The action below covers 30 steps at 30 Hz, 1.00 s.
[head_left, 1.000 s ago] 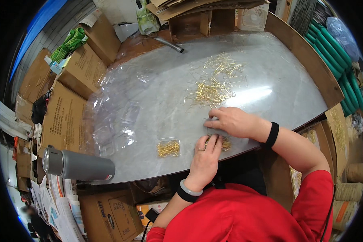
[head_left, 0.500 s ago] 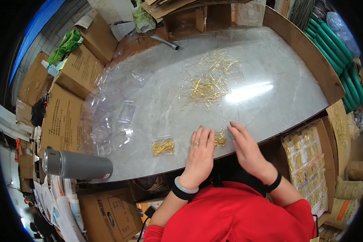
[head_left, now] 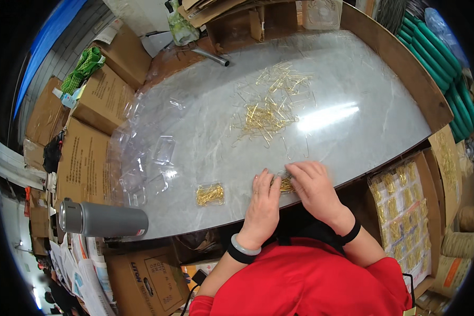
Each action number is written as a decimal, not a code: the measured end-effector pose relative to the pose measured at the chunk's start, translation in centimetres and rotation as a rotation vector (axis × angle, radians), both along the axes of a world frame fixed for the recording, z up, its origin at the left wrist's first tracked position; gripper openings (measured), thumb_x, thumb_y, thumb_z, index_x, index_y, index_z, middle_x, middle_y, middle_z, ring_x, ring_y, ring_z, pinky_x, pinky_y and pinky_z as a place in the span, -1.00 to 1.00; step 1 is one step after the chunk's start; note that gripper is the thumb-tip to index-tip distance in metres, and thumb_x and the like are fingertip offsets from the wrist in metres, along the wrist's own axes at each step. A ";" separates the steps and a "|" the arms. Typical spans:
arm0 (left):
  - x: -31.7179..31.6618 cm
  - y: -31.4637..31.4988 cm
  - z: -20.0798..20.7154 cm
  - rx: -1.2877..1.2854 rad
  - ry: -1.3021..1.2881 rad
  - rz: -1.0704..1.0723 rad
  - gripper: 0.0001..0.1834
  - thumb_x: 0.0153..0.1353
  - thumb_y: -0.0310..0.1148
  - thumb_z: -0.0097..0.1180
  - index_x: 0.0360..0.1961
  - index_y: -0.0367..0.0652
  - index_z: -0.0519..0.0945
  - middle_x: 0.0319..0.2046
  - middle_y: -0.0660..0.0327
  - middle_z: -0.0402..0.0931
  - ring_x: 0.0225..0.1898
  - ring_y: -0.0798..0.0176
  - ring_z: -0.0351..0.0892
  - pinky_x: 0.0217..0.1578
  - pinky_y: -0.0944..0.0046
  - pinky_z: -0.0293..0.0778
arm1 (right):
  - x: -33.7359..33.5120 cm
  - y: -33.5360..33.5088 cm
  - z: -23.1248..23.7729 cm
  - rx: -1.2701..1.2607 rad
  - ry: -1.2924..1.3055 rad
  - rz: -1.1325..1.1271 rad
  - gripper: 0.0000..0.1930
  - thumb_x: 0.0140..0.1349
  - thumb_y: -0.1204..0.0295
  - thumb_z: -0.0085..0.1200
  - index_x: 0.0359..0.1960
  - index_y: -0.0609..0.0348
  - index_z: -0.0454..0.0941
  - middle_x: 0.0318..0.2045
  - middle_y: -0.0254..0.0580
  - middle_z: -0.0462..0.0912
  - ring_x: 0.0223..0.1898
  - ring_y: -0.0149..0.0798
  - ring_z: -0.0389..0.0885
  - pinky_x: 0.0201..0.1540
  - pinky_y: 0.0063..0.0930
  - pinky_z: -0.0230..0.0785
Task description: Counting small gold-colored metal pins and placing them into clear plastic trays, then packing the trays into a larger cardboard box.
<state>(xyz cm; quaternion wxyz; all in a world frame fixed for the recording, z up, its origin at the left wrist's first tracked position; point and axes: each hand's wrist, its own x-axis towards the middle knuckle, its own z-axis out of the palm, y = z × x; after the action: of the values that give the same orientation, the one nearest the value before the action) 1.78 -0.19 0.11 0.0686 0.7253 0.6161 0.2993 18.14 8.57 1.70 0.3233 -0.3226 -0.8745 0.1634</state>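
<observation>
Between my hands, near the table's front edge, lies a small bundle of gold wire hooks (head_left: pixel 286 185), partly covered by fingers. My left hand (head_left: pixel 262 210) is closed against its left side, fingers bent down and the thumb not clearly visible. From the right, my right hand (head_left: pixel 316 192) reaches over the bundle with its fingers stretched toward the left hand; these are slightly blurred. Left of my hands, a second bundle of gold hooks (head_left: pixel 210 195) sits in a small clear plastic tray. Farther back, a loose heap of gold hooks (head_left: pixel 268 117) spreads over the grey tabletop (head_left: pixel 205 131).
Clear plastic trays (head_left: pixel 165 149) are scattered along the table's left side. A grey bottle (head_left: pixel 108 219) lies at the front left, beside stacked cardboard boxes (head_left: pixel 84 163). A metal tube (head_left: pixel 211 56) rests at the back. Packed gold hooks (head_left: pixel 403 210) fill an open carton at the right.
My right hand has moved left and inward over the bundle, closer to my left hand. My left hand has stayed nearly in place. The view has shifted slightly.
</observation>
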 end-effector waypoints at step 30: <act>-0.1 -0.1 0.0 0.042 -0.024 -0.003 -0.28 0.23 -0.63 -0.11 0.43 -0.51 0.03 0.25 -0.28 0.18 0.37 -0.29 0.17 0.42 -0.17 0.09 | -1.7 -1.8 0.8 -0.051 0.096 0.031 -0.62 0.20 0.63 0.09 0.09 0.31 0.51 0.06 0.03 0.54 0.09 0.11 0.52 0.17 -0.13 0.38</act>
<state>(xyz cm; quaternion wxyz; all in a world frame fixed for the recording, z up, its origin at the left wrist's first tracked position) 1.71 -0.30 0.10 0.0612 0.7240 0.6075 0.3210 16.44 6.73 2.48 0.3541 -0.3091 -0.8583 0.2060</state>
